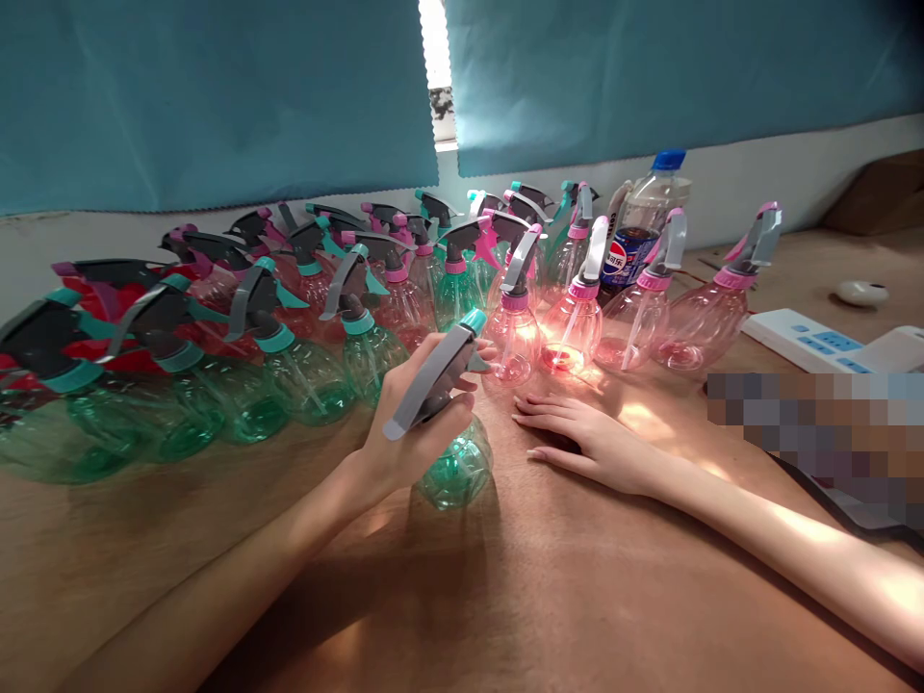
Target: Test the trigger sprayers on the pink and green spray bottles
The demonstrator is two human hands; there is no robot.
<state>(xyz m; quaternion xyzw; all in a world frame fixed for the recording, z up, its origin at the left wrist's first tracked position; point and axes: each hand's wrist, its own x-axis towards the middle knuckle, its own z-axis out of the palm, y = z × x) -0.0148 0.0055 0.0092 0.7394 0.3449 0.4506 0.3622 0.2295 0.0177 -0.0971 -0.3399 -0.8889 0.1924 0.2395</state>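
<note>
My left hand (415,414) is wrapped round the neck of a green spray bottle (456,470), just below its grey trigger head with a teal nozzle. That bottle stands in front of the others, near the middle of the table. My right hand (570,433) lies flat on the wood with its fingers stretched out, holding nothing. Beyond its fingertips stands a pink spray bottle (570,337) in bright sunlight. Left of my left hand, another green spray bottle (310,380) stands in a row of similar ones.
Several green and pink spray bottles fill the back and left of the wooden table (346,597). A cola bottle (629,252) with a blue cap stands behind the pink ones. At right lie a white power strip (801,339), a small white object (861,293) and a blurred-out item (830,443).
</note>
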